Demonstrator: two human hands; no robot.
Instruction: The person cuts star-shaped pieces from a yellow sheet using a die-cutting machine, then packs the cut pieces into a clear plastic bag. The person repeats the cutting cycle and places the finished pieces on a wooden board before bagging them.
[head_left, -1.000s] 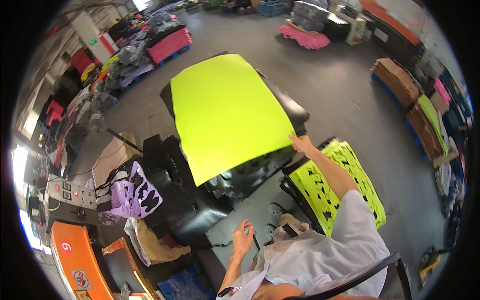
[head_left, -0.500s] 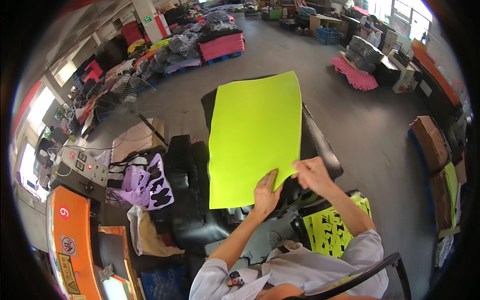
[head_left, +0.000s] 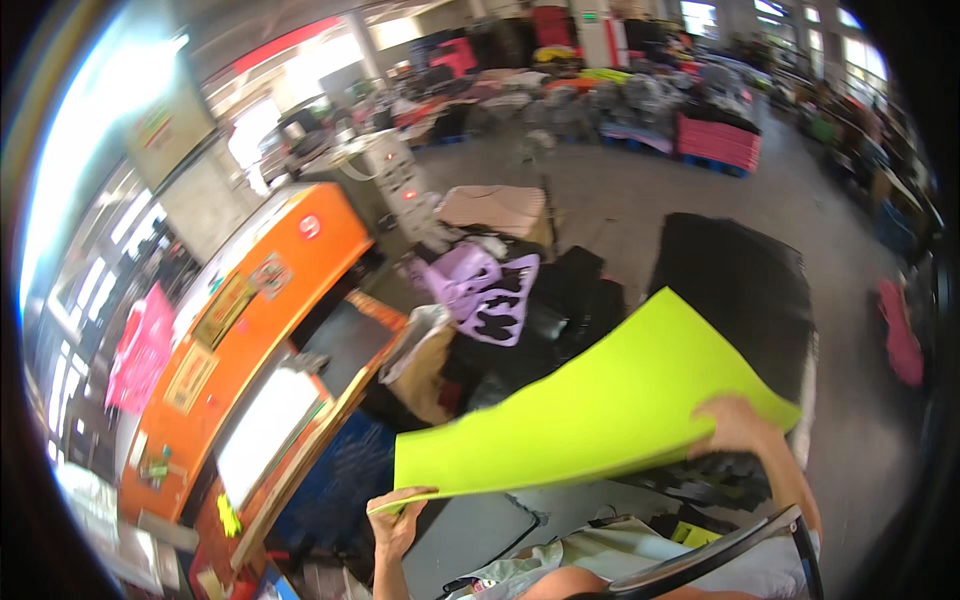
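Observation:
A large bright yellow-green sheet hangs in front of me, bent along its length. My left hand pinches its near left corner, thumb and fingers closed on the edge. Toward the sheet's right end, my right hand grips the near edge, its fingers lying on top and slightly blurred; the thumb is hidden. Behind the sheet's right part lies a stack of black sheets. Beneath the near edge, cut yellow-green pieces show in part beside my clothing.
An orange machine with a white lit work surface stands at the left. Behind it is a control box with a red light. Purple cut-out scraps and a tan sack lie between machine and sheet. A pink stack stands farther back.
The yellow-green sheet has come off the black stack and swung left and nearer. My left hand has moved to its left corner. The view has turned left toward the orange machine.

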